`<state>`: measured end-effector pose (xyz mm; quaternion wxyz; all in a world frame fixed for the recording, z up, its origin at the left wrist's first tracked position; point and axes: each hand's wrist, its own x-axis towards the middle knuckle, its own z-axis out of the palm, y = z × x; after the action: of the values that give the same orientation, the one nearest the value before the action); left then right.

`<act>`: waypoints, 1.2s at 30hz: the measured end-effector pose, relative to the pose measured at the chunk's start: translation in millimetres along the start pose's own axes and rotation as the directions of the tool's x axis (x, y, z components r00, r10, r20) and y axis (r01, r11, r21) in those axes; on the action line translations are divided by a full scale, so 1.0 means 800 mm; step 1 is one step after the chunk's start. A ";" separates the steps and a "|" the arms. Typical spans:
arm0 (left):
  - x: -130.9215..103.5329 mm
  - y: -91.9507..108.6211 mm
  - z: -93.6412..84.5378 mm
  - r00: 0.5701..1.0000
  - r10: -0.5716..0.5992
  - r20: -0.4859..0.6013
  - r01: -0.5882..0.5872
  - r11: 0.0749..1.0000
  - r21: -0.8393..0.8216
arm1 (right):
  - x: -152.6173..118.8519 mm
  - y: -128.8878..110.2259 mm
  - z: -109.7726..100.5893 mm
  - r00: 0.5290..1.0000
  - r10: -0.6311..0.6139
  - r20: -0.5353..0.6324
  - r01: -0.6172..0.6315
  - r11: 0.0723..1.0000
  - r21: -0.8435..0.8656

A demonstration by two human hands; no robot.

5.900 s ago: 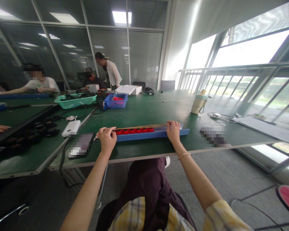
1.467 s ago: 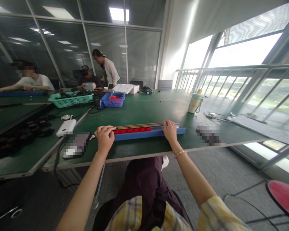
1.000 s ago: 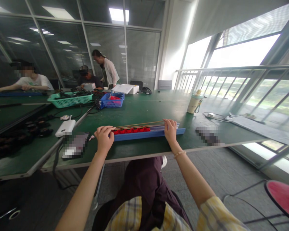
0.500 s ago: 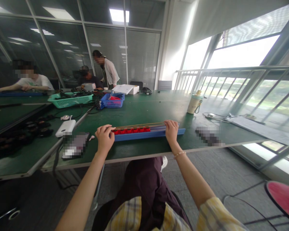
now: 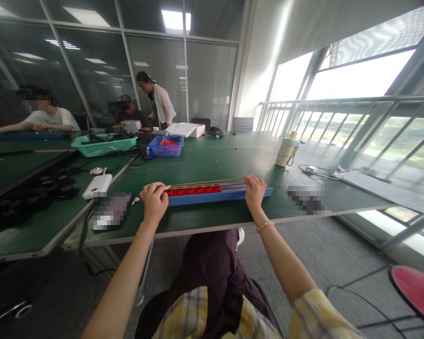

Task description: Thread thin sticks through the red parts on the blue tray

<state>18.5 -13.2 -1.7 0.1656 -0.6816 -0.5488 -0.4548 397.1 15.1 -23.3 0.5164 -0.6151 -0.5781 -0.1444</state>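
Note:
A long blue trough lies near the table's front edge, with several red pieces in a row in its left part. Thin tan strands that look like a stretched rubber band run above the red pieces from hand to hand. My left hand is closed round the left end of the trough, its fingertips at the band. Toward the trough's right end, my right hand has its fingers curled and pinched on the other end of the band. Both palms hide the band's ends.
Left of the trough are a phone, a white power bank and cables. Beyond stand a green basket and a blue basket. A bottle and a blurred dark object are to the right. Other people are at the back left.
My right hand has shifted slightly right along the trough, and the band's upper strand rises a little toward it. My left hand stays at the left end.

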 end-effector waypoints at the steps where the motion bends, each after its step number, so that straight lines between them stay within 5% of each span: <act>1: 0.000 0.000 0.000 1.000 0.005 0.000 -0.005 1.000 -0.002 | 0.000 0.000 0.000 1.000 0.004 -0.004 -0.004 1.000 0.003; 11: 0.000 -0.001 0.001 0.999 0.036 -0.011 -0.036 0.999 0.025 | -0.001 0.008 0.005 0.996 0.035 -0.079 -0.034 0.999 0.009; 26: 0.001 -0.003 -0.001 0.989 0.150 -0.006 -0.150 0.989 -0.015 | 0.005 0.029 0.013 0.998 0.055 -0.005 -0.054 0.989 0.139; 31: 0.001 -0.006 -0.003 0.985 0.173 -0.031 -0.173 0.985 -0.021 | 0.039 0.047 0.011 1.000 0.010 0.009 -0.012 0.977 0.213; 36: 0.000 -0.006 -0.002 0.987 0.152 -0.046 -0.154 0.987 -0.040 | 0.101 0.065 0.026 0.964 -0.078 0.253 0.015 0.970 0.244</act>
<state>13.3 -12.2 -2.2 0.1969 -0.7152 -0.4812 -0.4671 456.6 87.5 6.2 0.5029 -0.5480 -0.6685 -0.0034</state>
